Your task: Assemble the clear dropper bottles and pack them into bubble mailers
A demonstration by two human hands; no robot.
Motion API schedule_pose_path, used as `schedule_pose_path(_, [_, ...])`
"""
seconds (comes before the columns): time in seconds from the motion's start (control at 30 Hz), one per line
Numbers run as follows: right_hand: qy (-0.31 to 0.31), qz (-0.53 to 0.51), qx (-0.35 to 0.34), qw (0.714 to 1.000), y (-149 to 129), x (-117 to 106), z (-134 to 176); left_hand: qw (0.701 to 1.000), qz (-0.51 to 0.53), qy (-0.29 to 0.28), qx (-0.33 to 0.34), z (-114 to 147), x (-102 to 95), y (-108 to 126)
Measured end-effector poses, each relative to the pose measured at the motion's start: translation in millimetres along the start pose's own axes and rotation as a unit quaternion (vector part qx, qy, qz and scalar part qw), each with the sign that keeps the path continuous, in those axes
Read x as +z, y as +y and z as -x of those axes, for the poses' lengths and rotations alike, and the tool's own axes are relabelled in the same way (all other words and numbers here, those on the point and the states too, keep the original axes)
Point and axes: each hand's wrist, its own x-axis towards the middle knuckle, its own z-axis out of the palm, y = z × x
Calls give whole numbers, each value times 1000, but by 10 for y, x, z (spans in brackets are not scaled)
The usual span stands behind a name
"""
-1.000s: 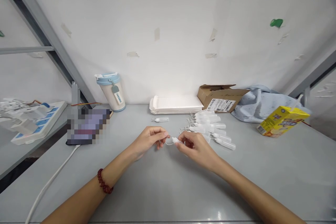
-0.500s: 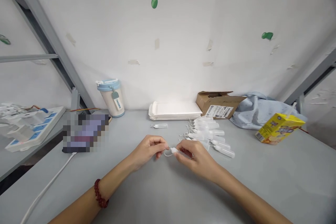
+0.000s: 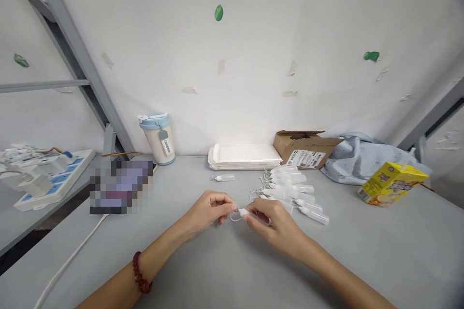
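My right hand (image 3: pixel 275 219) is closed around a small plastic bottle, and most of its body is hidden behind the fingers. Its white nozzle (image 3: pixel 243 212) sticks out to the left, with a thin white strap (image 3: pixel 235 219) curving below it. My left hand (image 3: pixel 213 208) pinches at the tip of the nozzle with thumb and forefinger; the tiny part between them is too small to make out. Beyond my right hand lies a pile of similar clear bottles (image 3: pixel 290 183) with white tops and straps. One lone bottle (image 3: pixel 224 177) rests farther back.
Along the wall stand a blue-lidded tumbler (image 3: pixel 161 140), stacked white padded envelopes (image 3: pixel 244 155), an open cardboard box (image 3: pixel 308 149) and a bluish cloth (image 3: pixel 373 159). A yellow drink carton (image 3: pixel 393 184) is at right. To the left are a phone (image 3: pixel 123 186), its cable (image 3: pixel 72 260) and a power strip (image 3: pixel 54 183).
The whole view has shifted slightly, so everything sits a little lower and to the right. Both hands keep the same hold on the bottle and its tip.
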Motion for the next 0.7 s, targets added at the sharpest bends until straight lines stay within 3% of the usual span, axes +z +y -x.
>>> schedule_pose_path(0.23, [73, -34, 21, 997, 37, -6, -49, 997, -5, 82, 7, -16, -67, 65])
schedule_pose_path(0.7, [54, -15, 14, 998, 40, 64, -6, 998, 43, 53, -20, 8, 46, 27])
